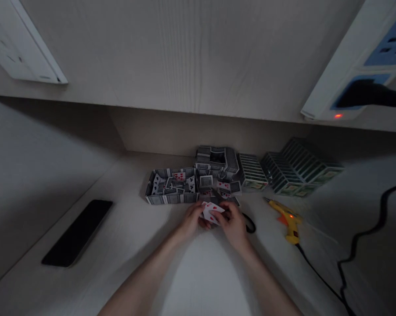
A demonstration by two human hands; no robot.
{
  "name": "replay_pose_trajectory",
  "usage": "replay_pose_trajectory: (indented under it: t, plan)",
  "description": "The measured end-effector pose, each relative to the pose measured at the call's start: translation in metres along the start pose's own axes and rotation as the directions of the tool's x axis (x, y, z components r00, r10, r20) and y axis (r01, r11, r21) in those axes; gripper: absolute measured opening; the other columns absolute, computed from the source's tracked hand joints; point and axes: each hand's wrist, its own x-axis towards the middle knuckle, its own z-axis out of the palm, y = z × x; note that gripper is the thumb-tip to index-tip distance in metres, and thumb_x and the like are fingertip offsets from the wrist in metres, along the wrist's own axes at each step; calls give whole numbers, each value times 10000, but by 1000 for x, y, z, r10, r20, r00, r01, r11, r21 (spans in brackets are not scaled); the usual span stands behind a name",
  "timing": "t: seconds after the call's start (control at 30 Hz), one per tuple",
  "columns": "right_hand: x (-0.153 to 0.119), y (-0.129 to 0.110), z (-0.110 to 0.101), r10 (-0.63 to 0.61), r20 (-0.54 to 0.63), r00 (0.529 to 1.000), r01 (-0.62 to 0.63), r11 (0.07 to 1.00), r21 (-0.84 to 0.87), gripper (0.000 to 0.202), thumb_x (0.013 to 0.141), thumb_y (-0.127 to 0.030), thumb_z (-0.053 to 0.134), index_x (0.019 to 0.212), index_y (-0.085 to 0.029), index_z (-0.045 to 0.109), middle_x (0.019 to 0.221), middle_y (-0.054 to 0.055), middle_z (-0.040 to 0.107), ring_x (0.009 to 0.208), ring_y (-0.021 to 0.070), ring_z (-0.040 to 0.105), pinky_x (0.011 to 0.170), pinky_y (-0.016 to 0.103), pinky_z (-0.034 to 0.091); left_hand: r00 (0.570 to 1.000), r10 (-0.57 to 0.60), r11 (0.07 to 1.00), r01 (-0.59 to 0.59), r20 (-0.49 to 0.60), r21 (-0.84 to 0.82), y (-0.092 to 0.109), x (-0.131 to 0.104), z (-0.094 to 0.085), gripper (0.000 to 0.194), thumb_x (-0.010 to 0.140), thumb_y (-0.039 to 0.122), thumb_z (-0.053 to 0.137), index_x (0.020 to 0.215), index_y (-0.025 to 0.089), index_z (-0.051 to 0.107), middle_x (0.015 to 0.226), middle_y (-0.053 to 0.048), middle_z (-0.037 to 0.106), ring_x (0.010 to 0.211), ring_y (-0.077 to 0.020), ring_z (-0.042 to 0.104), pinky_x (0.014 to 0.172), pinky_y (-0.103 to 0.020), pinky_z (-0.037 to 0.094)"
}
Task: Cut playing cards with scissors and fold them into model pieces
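Note:
Two or more playing cards (210,211) with red hearts are fanned between my hands above the table. My left hand (192,219) pinches them at their left side, its fingers partly behind them. On the right edge, my right hand (232,221) grips them with the thumb across the front. Just beyond lie several loose cards (223,186) and scissors, whose black handle (250,224) shows beside my right hand. An open box (172,198) built of cards, with loose cards inside, stands to the left. Behind it sits another card-built structure (214,162) with an opening on top.
A yellow glue gun (287,219) with a lit light lies at right, its cable running forward. Stacks of card packs (283,173) stand at the back right. A black phone (77,232) lies at left. A power strip (352,79) is mounted above.

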Motion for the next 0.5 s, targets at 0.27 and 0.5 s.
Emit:
replay_pose_trajectory:
  t: [0.27, 0.5]
  plan:
    - [-2, -10, -5, 1, 172, 985, 28, 986, -164, 270, 749, -406, 566, 810, -152, 634, 710, 60, 673, 613, 174, 608, 554, 257, 462, 993, 51, 992, -62, 107, 109, 9, -6, -3, 160, 626, 228, 531, 747, 135, 582, 645, -8, 589, 587, -119, 549, 495, -192, 410]
    - [9, -9, -21, -195, 68, 978, 206, 921, -331, 314, 733, -389, 592, 958, -170, 602, 899, 81, 643, 869, 219, 563, 736, 330, 451, 996, 68, 997, -66, -58, 35, 8, -2, -3, 221, 608, 258, 454, 753, 143, 574, 600, -3, 580, 493, -127, 525, 430, -220, 408]
